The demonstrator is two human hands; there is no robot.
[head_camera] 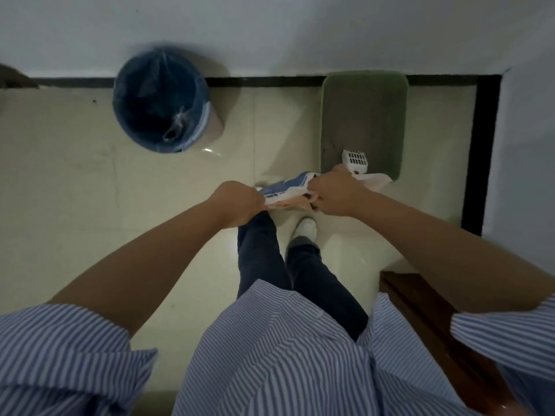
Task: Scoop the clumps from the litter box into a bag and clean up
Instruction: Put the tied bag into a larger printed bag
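A green litter box (404,115) with grey litter stands on the floor against the wall at the right. A white slotted scoop (356,159) sticks out above my right hand (336,193), over the box's near end. My right hand grips the scoop's handle together with one side of a white and blue plastic bag (285,190). The bag's other side is gripped by my left hand (237,205), and the bag is stretched between both hands above my legs.
A round bin lined with a blue bag (159,100) stands by the wall at the left, with a clear wrapper inside. A dark baseboard runs along the wall and right corner. A brown wooden piece of furniture (426,319) is at the lower right. My white shoe (306,228) is below the bag.
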